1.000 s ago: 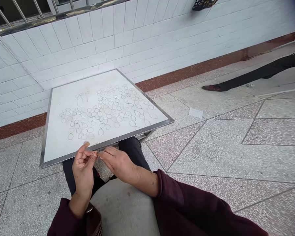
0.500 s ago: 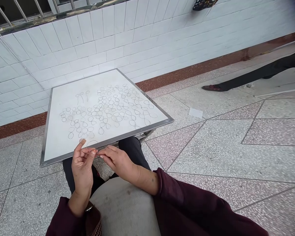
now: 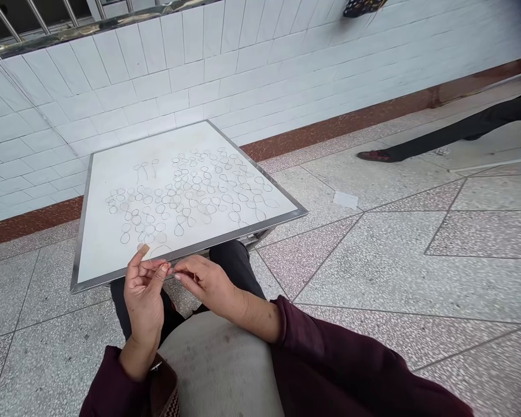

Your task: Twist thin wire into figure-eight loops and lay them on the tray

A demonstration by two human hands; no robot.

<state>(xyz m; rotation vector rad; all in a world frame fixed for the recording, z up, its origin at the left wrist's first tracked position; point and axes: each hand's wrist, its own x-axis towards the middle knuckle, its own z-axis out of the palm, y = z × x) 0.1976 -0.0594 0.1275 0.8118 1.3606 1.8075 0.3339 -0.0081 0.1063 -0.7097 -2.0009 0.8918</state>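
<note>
My left hand (image 3: 145, 298) is closed in a pinch on a thin wire loop (image 3: 161, 247) that stands up above the fingertips at the near edge of the board. A pale tan wrap (image 3: 145, 249) covers one of its raised fingertips. My right hand (image 3: 211, 284) comes in from the right, thumb and fingers drawn together, its tips almost touching the left ones. What lies between the right fingertips is too small to make out. Beyond both hands, many thin dark figure-eight wire loops (image 3: 180, 221) lie spread on a white board with a metal rim (image 3: 98, 255).
The board stands over my knees (image 3: 232, 255), against a white tiled wall (image 3: 286, 69). On the speckled floor to the right lies a white paper (image 3: 345, 200). Another person's leg (image 3: 443, 130) stretches in from the right. Metal window bars (image 3: 35, 17) are at upper left.
My right fingertips part very slightly and shift a touch beside the left pinch. The wire loop tilts a little to the left. The loops on the board stay put.
</note>
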